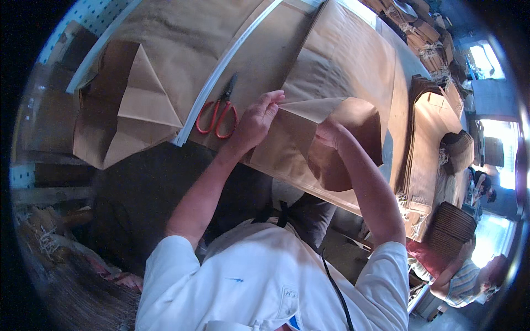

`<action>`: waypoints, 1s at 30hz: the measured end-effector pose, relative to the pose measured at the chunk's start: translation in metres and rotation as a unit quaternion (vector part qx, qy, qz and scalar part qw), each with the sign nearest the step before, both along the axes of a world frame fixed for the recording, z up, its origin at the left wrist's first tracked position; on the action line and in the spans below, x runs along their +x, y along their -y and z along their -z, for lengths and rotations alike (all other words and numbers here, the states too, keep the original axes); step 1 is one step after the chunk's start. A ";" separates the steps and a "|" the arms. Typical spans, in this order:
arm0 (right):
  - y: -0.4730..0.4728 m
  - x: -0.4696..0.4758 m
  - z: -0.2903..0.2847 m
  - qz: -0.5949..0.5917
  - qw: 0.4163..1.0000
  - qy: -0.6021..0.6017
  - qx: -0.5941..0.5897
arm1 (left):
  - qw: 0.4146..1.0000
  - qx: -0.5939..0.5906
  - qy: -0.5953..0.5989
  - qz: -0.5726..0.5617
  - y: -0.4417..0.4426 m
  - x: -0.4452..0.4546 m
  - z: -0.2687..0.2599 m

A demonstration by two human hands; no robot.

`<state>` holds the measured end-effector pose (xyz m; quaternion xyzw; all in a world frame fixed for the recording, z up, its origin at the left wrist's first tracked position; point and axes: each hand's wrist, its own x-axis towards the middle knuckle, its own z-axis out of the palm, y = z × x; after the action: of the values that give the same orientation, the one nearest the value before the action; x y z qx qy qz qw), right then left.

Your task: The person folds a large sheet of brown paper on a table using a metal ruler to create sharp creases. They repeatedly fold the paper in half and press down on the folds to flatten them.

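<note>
A brown kraft paper bag (285, 136) lies before me with its end spread into a wide round mouth. My left hand (258, 120) pinches the far left corner of its folded flap between thumb and fingers. Inside the mouth is my right hand (331, 134), bent at the wrist. Its fingertips are partly hidden by the paper, so their grip is unclear. Scissors (221, 111) with red handles and dark blades lie just left of my left hand. Beyond my hands is a stack of flat kraft paper bags (331, 62).
White strips (225, 66) run lengthwise across the table, left of the scissors. At the left, another kraft bag (143, 99) has its end folded into a triangle. Bundled paper stacks (430, 111) stand at the right. A co-worker (463, 281) in a striped shirt is at the lower right.
</note>
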<state>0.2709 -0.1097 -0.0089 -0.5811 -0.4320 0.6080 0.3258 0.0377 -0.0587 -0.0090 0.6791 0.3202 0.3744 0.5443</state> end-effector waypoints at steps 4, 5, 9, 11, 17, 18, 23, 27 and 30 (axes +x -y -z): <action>-0.015 0.004 0.000 0.065 0.992 -0.017 -0.106 | 0.970 0.239 -0.043 -0.027 -0.010 0.015 -0.021; -0.019 -0.014 -0.033 0.185 0.955 -0.051 -0.227 | 0.966 0.256 -0.036 -0.006 -0.012 0.021 -0.027; -0.006 -0.009 -0.023 0.149 0.970 -0.139 -0.132 | 0.957 0.280 -0.023 0.074 -0.012 0.051 -0.031; 0.006 -0.004 -0.009 0.114 0.977 -0.139 -0.115 | 0.962 0.252 -0.046 0.094 -0.016 0.057 -0.021; 0.134 -0.023 -0.132 0.272 0.944 -0.184 -0.007 | 0.934 0.323 -0.141 0.067 -0.013 0.067 -0.021; 0.157 -0.006 -0.147 0.296 0.944 -0.122 0.084 | 0.935 0.317 -0.147 0.067 -0.013 0.068 -0.023; 0.190 0.112 -0.101 0.466 0.796 0.281 0.263 | 0.924 0.330 -0.182 0.068 -0.016 0.075 -0.017; 0.178 -0.009 -0.160 0.297 0.881 0.196 0.313 | 0.956 0.252 -0.126 0.080 -0.018 0.066 -0.018; 0.136 -0.039 -0.107 0.210 0.956 0.108 0.175 | 0.964 0.210 -0.143 0.079 -0.014 0.070 -0.028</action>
<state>0.2321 -0.2456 0.0983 -0.6546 -0.4326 0.3746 0.4940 0.1080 -0.0448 0.0187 0.8478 0.2535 0.2882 0.3659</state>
